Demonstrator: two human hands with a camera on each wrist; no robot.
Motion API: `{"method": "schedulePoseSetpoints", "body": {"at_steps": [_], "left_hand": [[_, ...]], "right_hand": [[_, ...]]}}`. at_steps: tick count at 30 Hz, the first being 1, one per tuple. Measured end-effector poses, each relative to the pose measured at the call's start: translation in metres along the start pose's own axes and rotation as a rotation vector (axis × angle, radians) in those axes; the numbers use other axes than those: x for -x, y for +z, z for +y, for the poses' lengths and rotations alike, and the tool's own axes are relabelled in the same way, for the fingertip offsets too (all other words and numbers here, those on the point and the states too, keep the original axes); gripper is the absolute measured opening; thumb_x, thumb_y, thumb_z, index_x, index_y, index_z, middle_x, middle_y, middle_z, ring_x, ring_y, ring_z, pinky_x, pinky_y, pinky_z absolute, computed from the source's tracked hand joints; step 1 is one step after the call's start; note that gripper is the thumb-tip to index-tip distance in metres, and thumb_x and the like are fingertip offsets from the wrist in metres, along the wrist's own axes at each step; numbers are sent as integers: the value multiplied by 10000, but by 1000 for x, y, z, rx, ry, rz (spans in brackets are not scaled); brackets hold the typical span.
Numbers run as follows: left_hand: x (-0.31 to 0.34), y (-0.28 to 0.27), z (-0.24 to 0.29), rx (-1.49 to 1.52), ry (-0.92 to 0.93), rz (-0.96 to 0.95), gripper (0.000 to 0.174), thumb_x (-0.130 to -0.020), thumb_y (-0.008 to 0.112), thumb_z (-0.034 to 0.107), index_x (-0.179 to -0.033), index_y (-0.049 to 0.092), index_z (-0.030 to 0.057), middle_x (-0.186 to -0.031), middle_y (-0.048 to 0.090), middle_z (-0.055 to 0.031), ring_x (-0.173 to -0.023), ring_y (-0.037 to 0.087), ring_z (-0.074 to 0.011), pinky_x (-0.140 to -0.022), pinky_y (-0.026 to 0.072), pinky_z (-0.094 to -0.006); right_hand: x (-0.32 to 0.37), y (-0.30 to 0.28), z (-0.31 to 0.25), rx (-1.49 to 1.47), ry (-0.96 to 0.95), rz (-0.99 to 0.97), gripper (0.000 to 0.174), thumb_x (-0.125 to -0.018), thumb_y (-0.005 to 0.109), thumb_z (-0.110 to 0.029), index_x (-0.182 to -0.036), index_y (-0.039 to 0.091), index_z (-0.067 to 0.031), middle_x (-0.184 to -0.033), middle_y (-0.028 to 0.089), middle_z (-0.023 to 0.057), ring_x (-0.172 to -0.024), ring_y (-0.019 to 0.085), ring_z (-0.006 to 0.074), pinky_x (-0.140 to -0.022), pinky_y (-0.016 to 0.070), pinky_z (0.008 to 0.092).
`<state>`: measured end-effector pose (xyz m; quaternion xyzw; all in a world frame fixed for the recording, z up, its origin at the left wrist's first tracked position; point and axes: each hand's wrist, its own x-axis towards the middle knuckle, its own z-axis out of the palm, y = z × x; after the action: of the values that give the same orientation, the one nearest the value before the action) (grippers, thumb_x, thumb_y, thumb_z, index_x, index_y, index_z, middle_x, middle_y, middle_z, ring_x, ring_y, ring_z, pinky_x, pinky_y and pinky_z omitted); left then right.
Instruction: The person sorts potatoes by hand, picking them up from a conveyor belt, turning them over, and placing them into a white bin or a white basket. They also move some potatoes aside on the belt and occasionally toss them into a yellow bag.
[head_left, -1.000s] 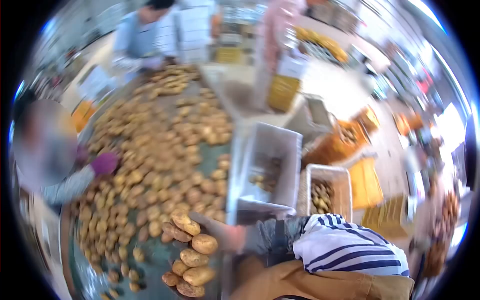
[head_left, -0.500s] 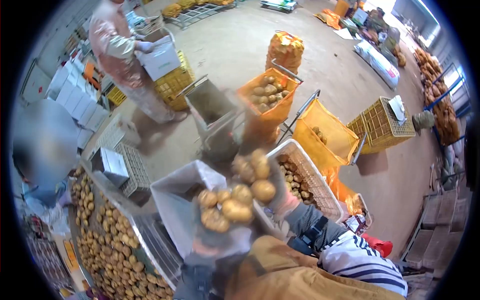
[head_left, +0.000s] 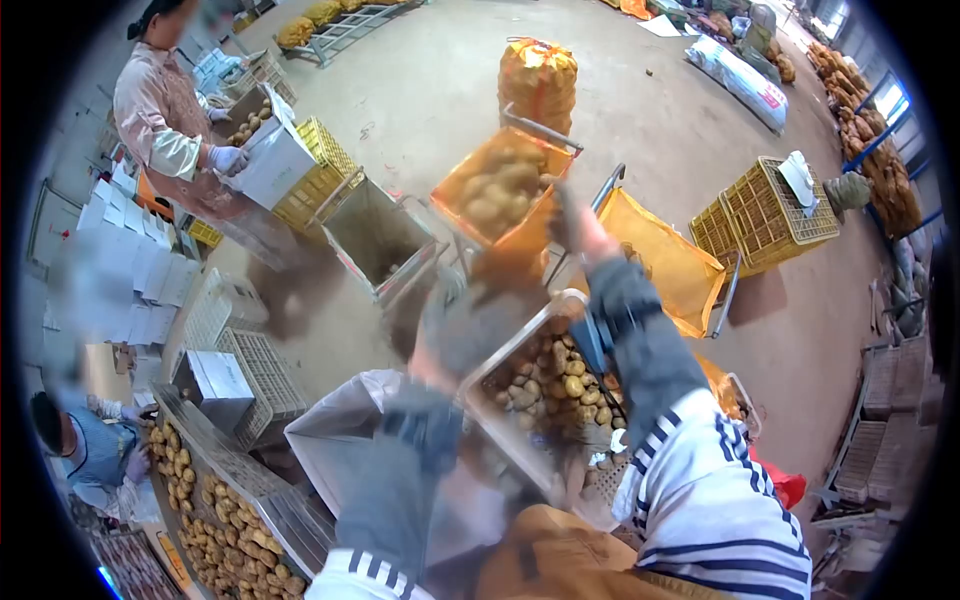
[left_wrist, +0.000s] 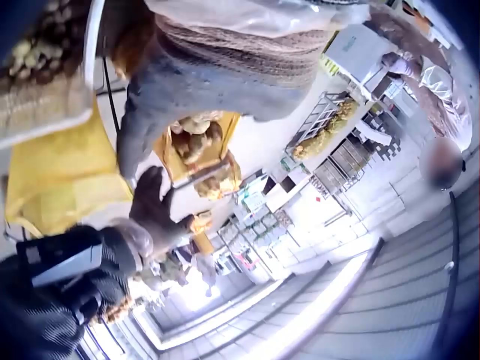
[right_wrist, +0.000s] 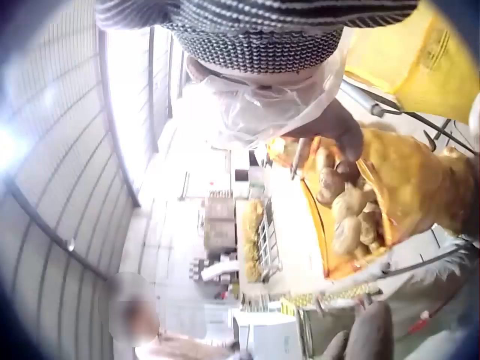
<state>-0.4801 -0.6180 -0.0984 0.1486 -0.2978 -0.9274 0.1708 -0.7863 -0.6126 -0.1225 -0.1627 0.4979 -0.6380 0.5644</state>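
Potatoes (head_left: 500, 195), blurred, fill the mouth of an orange mesh bag (head_left: 462, 180) hung on a metal frame. My gloved right hand (head_left: 575, 225) is beside the bag's right rim, fingers pointing forward and holding nothing. In the left wrist view that right hand (left_wrist: 156, 206) shows thumb and fingers spread apart. My left hand (head_left: 460, 325), in a grey glove and blurred, is in front of the bag, lower and to the left. Its fingers (right_wrist: 371, 334) appear extended and without potatoes in the right wrist view.
A white basket of potatoes (head_left: 545, 460) and a grey-lined bin (head_left: 335, 420) stand close before me. A second orange bag (head_left: 655, 255) hangs at right, an open grey bin (head_left: 375, 215) at left. Yellow crates (head_left: 765, 215) stand further right. Another person (head_left: 165, 140) holds a box.
The view has swung right from the potato table to the bags. Both hands, which carried several potatoes half a second ago, have reached forward to the orange bag and let them go.
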Motion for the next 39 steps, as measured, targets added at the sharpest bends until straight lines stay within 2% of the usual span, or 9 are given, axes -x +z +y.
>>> {"method": "schedulePoseSetpoints", "body": {"at_steps": [6, 11, 15, 21, 23, 25, 28, 31, 39], "left_hand": [[255, 68, -56, 295, -112, 586, 763, -987, 364, 622, -1480, 423, 43, -1454, 479, -253, -1357, 420, -474, -1126, 320, -609], [431, 78, -98, 561, 350, 558, 716, -989, 398, 597, -1440, 472, 46, -1397, 533, -220, -1331, 444, -475, -1121, 318, -630], [493, 115, -131, 490, 696, 471, 706, -987, 380, 597, -1430, 464, 54, -1392, 516, -181, -1261, 478, -399, -1070, 366, -572], [603, 206, -280, -180, 488, 1582, 588, -1026, 438, 464, -1399, 483, 13, -1287, 611, -128, -1186, 574, -282, -1025, 448, -444], [643, 235, -337, 51, 872, 1343, 537, -1036, 458, 420, -1399, 496, 25, -1280, 622, -118, -1193, 581, -251, -1024, 463, -424], [663, 282, -382, 178, 803, 1670, 500, -1032, 485, 391, -1385, 520, 39, -1271, 633, -101, -1172, 596, -219, -996, 484, -399], [676, 328, -447, 386, 846, 1970, 441, -1021, 517, 345, -1357, 559, 61, -1229, 656, -69, -1106, 628, -200, -926, 504, -365], [671, 360, -478, 604, 924, 2090, 429, -1013, 536, 343, -1336, 579, 64, -1206, 662, -66, -1089, 632, -204, -919, 500, -361], [677, 331, -501, 566, 988, 2366, 377, -1005, 559, 322, -1271, 631, 65, -1161, 669, -47, -1050, 627, -170, -870, 484, -316]], "right_hand": [[213, 34, 89, -105, 416, -97, 325, -1052, 453, -277, -1192, 620, -36, -1087, 666, 60, -972, 629, 169, -921, 502, 313], [294, 96, 126, -22, 687, -237, 343, -1042, 474, -218, -1283, 580, 1, -1171, 642, 93, -1040, 635, 190, -960, 513, 326], [317, 179, 137, 670, -11, -875, 331, -1034, 512, -230, -1271, 598, -15, -1131, 639, 63, -1009, 612, 136, -901, 513, 291], [416, 354, 196, 909, 78, -1315, 335, -998, 556, -210, -1266, 604, -16, -1113, 650, 57, -1030, 596, 142, -895, 489, 287], [490, 386, 220, 792, 173, -1553, 332, -980, 582, -204, -1246, 613, -7, -1130, 654, 76, -1054, 591, 155, -927, 479, 303], [573, 407, 230, 940, 289, -1756, 367, -956, 615, -220, -1245, 606, 6, -1150, 647, 123, -1095, 598, 201, -969, 467, 325], [637, 383, 338, 686, -585, -2361, 410, -850, 712, -195, -1220, 612, -50, -1258, 604, 189, -1147, 572, 368, -945, 471, 452], [685, 384, 355, 602, -1057, -2544, 450, -847, 665, -293, -1228, 589, -68, -1350, 520, 197, -1193, 517, 382, -1013, 419, 475], [630, 477, 397, 1297, -1048, -2250, 488, -841, 635, -389, -1251, 604, -125, -1363, 504, 177, -1252, 461, 407, -1059, 329, 532]]}}
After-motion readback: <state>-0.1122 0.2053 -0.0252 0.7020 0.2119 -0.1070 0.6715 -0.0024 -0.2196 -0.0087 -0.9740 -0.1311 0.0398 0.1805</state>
